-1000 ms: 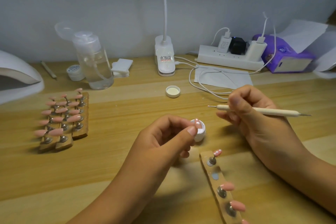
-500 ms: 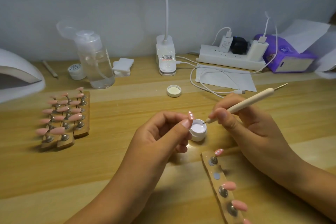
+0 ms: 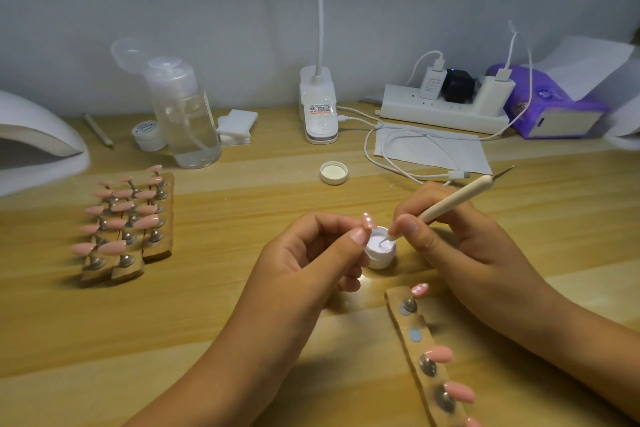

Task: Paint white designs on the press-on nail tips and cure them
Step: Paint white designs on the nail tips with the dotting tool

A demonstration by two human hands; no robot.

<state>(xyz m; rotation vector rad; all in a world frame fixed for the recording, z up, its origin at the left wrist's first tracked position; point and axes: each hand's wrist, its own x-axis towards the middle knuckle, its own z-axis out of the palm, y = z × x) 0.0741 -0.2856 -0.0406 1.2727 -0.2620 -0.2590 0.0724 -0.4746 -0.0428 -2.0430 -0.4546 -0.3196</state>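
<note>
Loading of the dotting tool (image 3: 453, 199) with white gel, judging by the pose. Right hand (image 3: 464, 243) clasped round the shaft in a pen grip, lower end dipped into the open white pot (image 3: 381, 250) at the centre of the wooden table (image 3: 242, 322). Left hand (image 3: 308, 256) curled, thumb and forefinger pinching a pink nail tip (image 3: 369, 220) already bearing white dots, held just left of the pot's rim. Near right: wooden strip (image 3: 420, 345) carrying further tips, the farthest one dotted (image 3: 419, 289), the nearer ones plain. Left: holder blocks (image 3: 128, 218) with plain pink tips. Far left: curing lamp (image 3: 38, 139). Hazards from here: an overloaded end dropping a blob on the way across, or merging fresh dots into a smear; wet dots on the pinched tip wiped by the thumb so close to them; the pot nudged over by the left knuckles beside its wall; the dotted tip on the strip brushed by the right wrist just beside it. Not resolved: the tool's point inside the gel; any stem under the pinched tip, buried among the fingers; cured or wet state of any dot. Cut off: lamp at the left edge, strip at the near edge.
</note>
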